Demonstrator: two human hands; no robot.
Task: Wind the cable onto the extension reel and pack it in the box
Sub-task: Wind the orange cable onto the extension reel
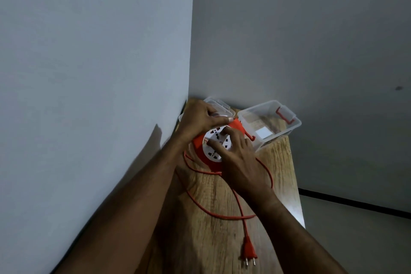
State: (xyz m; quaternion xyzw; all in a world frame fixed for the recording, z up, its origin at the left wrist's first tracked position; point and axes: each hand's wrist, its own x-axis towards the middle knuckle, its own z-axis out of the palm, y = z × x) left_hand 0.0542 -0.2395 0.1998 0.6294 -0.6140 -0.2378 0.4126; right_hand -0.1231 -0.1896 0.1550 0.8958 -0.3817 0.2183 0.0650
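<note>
**Q:** so what's each hand actually doing on that reel?

**A:** The left hand [201, 118] is curling over the far edge of the extension reel [213, 147], fingers wrapping the orange rim, so it's gripping it. The right hand [239, 158] is lying across the white socket face with its fingers bent down onto it, and it's covering the near right side of the reel. Looks like it's holding the face, but which part the fingertips are catching I can't tell.

**Q:** and the reel itself?

**A:** Round, orange body, white disc on top with dark socket holes. It's sitting on the wooden table [222, 229], tilting a bit toward the camera.

**Q:** cable wound up yet?

**A:** Nope. The orange cable [241, 209] is trailing out from under the hands in loose loops toward the camera, crossing over itself, and ending in the orange two-pin plug [249, 251] lying flat near the table's front.

**Q:** where's the box?

**A:** The clear plastic box [270, 125] with orange latches is sitting open just beyond the right hand. Its lid [220, 107] is lying just past the left hand, half hidden by the fingers. Both forearms are getting cut off at the bottom edge.
</note>
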